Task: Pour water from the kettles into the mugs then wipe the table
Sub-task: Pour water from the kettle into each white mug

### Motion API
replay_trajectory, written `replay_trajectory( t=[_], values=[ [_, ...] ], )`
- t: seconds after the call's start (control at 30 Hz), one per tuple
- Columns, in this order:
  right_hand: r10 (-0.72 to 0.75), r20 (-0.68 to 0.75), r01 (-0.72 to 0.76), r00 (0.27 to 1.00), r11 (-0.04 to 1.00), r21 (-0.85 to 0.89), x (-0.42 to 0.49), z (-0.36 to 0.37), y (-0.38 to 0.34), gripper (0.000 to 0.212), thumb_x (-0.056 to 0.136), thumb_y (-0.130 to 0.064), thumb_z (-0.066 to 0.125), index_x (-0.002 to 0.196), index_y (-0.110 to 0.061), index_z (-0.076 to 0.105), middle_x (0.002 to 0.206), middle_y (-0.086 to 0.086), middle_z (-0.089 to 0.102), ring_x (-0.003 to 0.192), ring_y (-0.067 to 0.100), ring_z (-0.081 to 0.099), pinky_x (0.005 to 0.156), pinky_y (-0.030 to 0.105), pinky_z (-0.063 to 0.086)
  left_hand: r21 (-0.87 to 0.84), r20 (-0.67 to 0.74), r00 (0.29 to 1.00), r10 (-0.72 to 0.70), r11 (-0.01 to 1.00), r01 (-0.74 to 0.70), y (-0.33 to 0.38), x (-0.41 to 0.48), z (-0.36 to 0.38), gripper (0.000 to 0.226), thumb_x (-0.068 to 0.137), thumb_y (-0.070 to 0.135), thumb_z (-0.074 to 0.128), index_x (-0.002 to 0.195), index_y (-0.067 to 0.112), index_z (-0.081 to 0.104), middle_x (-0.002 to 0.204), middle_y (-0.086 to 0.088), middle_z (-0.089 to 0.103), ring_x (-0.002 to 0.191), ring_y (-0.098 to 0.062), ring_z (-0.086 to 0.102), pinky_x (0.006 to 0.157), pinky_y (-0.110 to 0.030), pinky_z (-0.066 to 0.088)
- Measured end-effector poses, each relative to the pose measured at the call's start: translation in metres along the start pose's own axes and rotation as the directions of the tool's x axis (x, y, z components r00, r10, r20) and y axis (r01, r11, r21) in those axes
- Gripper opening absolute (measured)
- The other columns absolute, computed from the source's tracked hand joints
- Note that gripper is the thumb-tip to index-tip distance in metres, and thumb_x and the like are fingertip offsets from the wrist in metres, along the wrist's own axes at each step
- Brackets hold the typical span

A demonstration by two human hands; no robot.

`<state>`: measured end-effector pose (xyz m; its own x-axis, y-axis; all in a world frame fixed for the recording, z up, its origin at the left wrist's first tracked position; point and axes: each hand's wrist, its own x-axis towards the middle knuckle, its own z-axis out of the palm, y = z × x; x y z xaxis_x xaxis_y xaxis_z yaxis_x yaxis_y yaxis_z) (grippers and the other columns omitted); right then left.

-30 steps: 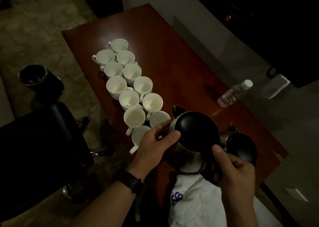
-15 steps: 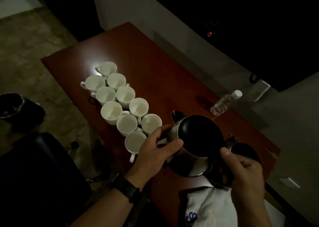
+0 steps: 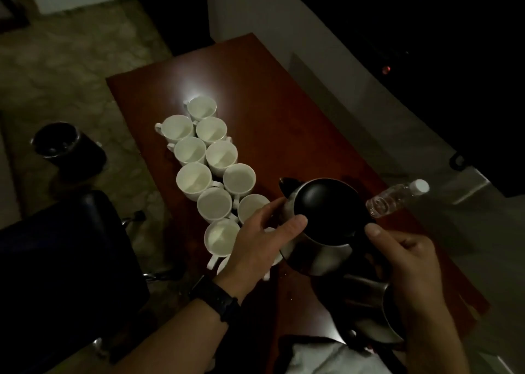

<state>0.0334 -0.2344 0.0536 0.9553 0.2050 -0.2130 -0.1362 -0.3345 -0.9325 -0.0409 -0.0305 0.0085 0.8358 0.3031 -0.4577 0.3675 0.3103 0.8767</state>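
While the right hand gripped the kettle's handle, the left hand curled round its side, thumb at the lid's rim; the kettle was just right of the nearest mugs over the table.

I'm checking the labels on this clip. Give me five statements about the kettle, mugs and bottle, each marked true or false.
1. The left grip and the right grip are both on the steel kettle. True.
2. The plastic water bottle stands upright. False: it lies on its side.
3. The white mugs stand in two rows on the table. True.
4. The wristwatch is on the right wrist. False: the left.
5. The white cloth lies at the table's far end. False: the near edge.
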Motion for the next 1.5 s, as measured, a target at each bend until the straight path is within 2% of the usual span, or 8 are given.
replay_trajectory(
  t=[0.17,0.33,0.5,0.63,0.8,0.97,1.33,1.5],
  values=[
    [-0.003,0.182,0.015,0.983,0.998,-0.063,0.028,-0.021,0.001,0.081,0.056,-0.085,0.073,0.057,-0.004,0.063,0.044,0.005,0.046,0.038,0.018,0.039,0.042,0.025,0.032,-0.044,-0.030,1.000,0.007,0.999,-0.009,-0.007,-0.009,0.019,0.059,0.072,0.059,0.076,0.125,0.032,0.071,0.124,0.009,0.073,0.123,-0.013,0.065,0.112,-0.049,0.047],
    [-0.062,0.306,0.089,0.950,0.993,-0.076,0.051,-0.028,-0.002,0.086,0.057,-0.082,0.076,0.059,0.003,0.064,0.058,0.037,0.049,0.047,0.049,0.046,0.055,0.043,0.038,-0.028,-0.081,0.996,0.035,0.999,-0.037,-0.011,-0.011,0.035,0.039,0.069,0.066,0.072,0.106,0.055,0.073,0.118,0.019,0.074,0.115,0.000,0.066,0.102,-0.035,0.050],
    [-0.071,0.393,0.120,0.917,0.987,-0.102,0.071,-0.032,-0.003,0.062,0.067,-0.066,0.073,0.051,-0.007,0.062,0.052,0.024,0.050,0.047,0.036,0.044,0.057,0.043,0.036,-0.083,-0.177,0.984,0.030,0.996,-0.045,-0.018,-0.007,0.044,0.043,0.066,0.066,0.074,0.104,0.046,0.077,0.114,0.016,0.076,0.111,0.000,0.069,0.102,-0.038,0.052],
    [-0.068,0.469,0.160,0.881,0.974,-0.161,0.091,-0.034,-0.001,0.090,0.056,-0.083,0.073,0.064,0.006,0.066,0.060,0.035,0.053,0.052,0.047,0.047,0.056,0.041,0.037,-0.146,-0.237,0.971,-0.021,0.989,-0.015,-0.022,-0.006,0.054,0.062,0.063,0.065,0.076,0.114,0.029,0.075,0.116,0.011,0.076,0.114,-0.008,0.069,0.105,-0.045,0.052],
    [-0.087,0.533,0.197,0.841,0.969,-0.152,0.110,-0.030,0.009,0.087,0.066,-0.076,0.074,0.065,0.011,0.065,0.056,0.033,0.049,0.049,0.048,0.043,0.053,0.038,0.032,-0.198,-0.259,0.965,-0.048,0.980,-0.004,-0.025,0.000,0.062,0.048,0.078,0.050,0.083,0.117,0.023,0.073,0.117,0.009,0.077,0.110,-0.004,0.071,0.094,-0.029,0.056],
    [-0.061,0.557,0.191,0.828,0.965,-0.177,0.127,-0.021,0.017,0.083,0.071,-0.072,0.073,0.061,0.010,0.063,0.044,0.018,0.042,0.038,0.021,0.039,0.046,0.031,0.027,-0.254,-0.257,0.965,-0.056,0.967,-0.012,-0.029,0.008,0.062,0.052,0.070,0.048,0.074,0.115,0.023,0.071,0.111,0.013,0.078,0.103,0.001,0.072,0.077,-0.015,0.058],
    [-0.050,0.599,0.263,0.799,0.925,-0.274,0.146,-0.021,0.020,0.083,0.062,-0.084,0.066,0.053,-0.001,0.060,0.043,0.009,0.043,0.039,0.021,0.039,0.049,0.038,0.026,-0.257,-0.279,0.950,-0.140,0.964,0.067,-0.042,0.023,0.068,0.050,0.078,0.047,0.072,0.122,0.022,0.070,0.122,0.008,0.075,0.115,-0.006,0.068,0.108,-0.045,0.049],
    [-0.052,0.602,0.298,0.796,0.901,-0.316,0.147,-0.019,0.017,0.080,0.061,-0.084,0.065,0.051,-0.004,0.061,0.042,0.012,0.045,0.038,0.022,0.041,0.049,0.038,0.028,-0.274,-0.254,0.957,-0.139,0.959,0.067,-0.045,0.023,0.069,0.056,0.079,0.046,0.073,0.126,0.016,0.069,0.126,0.002,0.074,0.121,-0.012,0.067,0.112,-0.052,0.046]
  ],
)
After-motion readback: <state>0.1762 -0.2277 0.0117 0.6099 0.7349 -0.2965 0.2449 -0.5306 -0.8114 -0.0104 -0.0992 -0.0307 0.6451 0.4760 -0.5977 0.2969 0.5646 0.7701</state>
